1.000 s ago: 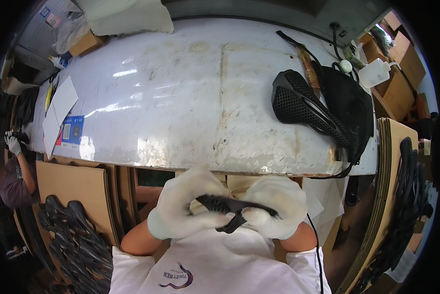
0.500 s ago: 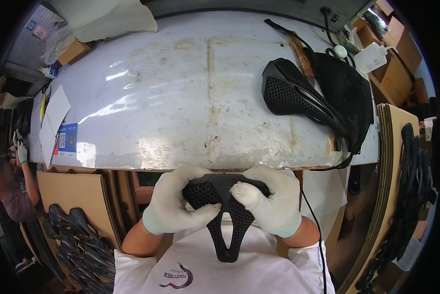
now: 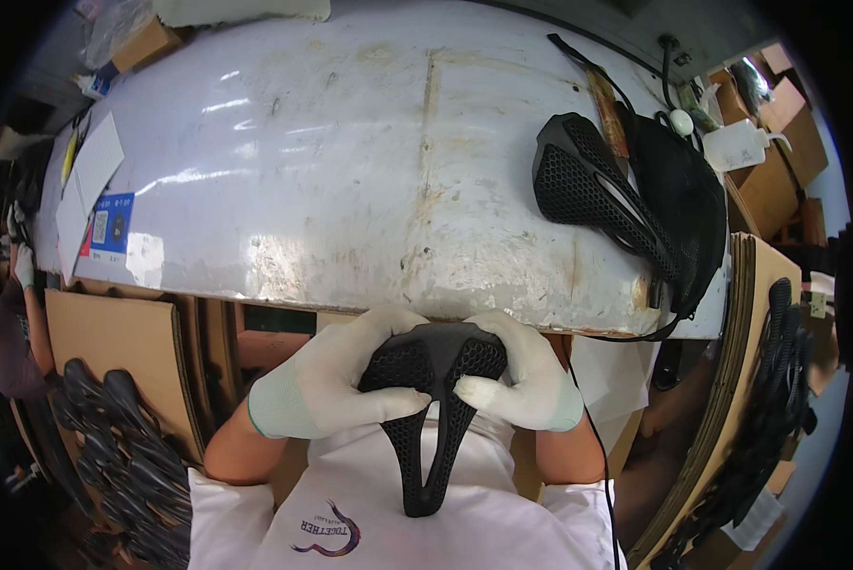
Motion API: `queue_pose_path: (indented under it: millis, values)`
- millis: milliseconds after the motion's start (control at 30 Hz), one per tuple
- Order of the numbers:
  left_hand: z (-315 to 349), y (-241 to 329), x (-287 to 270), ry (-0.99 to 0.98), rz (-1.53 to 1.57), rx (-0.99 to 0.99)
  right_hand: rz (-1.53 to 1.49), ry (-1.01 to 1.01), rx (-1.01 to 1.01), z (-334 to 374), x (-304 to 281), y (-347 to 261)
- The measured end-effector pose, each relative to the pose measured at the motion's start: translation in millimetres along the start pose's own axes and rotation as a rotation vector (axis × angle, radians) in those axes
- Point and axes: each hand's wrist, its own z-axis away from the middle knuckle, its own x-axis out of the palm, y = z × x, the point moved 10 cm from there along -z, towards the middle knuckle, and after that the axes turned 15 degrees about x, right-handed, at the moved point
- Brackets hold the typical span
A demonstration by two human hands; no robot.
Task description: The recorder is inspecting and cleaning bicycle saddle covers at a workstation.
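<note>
A black bicycle saddle (image 3: 435,356) with honeycomb pads and a long central slot is held between my gloved hands, just off the table's near edge. Its narrow nose points down toward my shirt. On its left wing, my left hand (image 3: 350,372) grips with the thumb on top. My right hand (image 3: 524,375) closes round the right wing, its thumb lying near the slot. The fingers beneath the saddle are hidden. Farther off, a second honeycomb saddle (image 3: 593,180) lies on the right side of the table, partly over a black cloth bag (image 3: 678,199).
The worn white table (image 3: 341,190) spans the view ahead. Papers (image 3: 94,171) and a blue card (image 3: 113,226) lie at its left. A white squeeze bottle (image 3: 735,145) stands far right. Stacked saddles (image 3: 127,456) and cardboard (image 3: 113,347) flank me. Another person's gloved hand (image 3: 24,266) shows far left.
My right thumb has shifted from the saddle's middle toward its right wing. The saddle is still in both hands. The view has turned slightly.
</note>
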Motion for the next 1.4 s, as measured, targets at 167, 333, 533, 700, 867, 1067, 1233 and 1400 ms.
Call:
queue_pose_path:
  millis: [167,333,533,700,867,1067,1233,1400]
  values:
    - [2,5,9,-0.116,-0.052,-0.049,-0.006,-0.035,-0.021,-1,-2,11]
    - [-2,18,9,-0.113,-0.185,0.041,0.057,0.003,-0.046,0,-3,3]
    - [-1,23,11,-0.049,-0.201,0.089,0.115,0.08,0.056,-2,-7,7]
    - [-4,22,10,-0.054,-0.249,0.108,0.102,0.125,0.041,-1,-9,8]
    - [-7,3,10,-0.064,-0.043,-0.026,0.202,0.121,-0.1,2,-13,-1]
    - [-9,13,13,-0.118,-0.161,0.076,0.187,0.091,-0.134,5,-12,-3]
    - [-9,10,13,-0.112,-0.159,0.06,0.221,0.117,-0.08,2,-12,-3]
    - [-8,8,14,-0.095,-0.157,0.069,0.207,0.118,0.022,-3,-11,4]
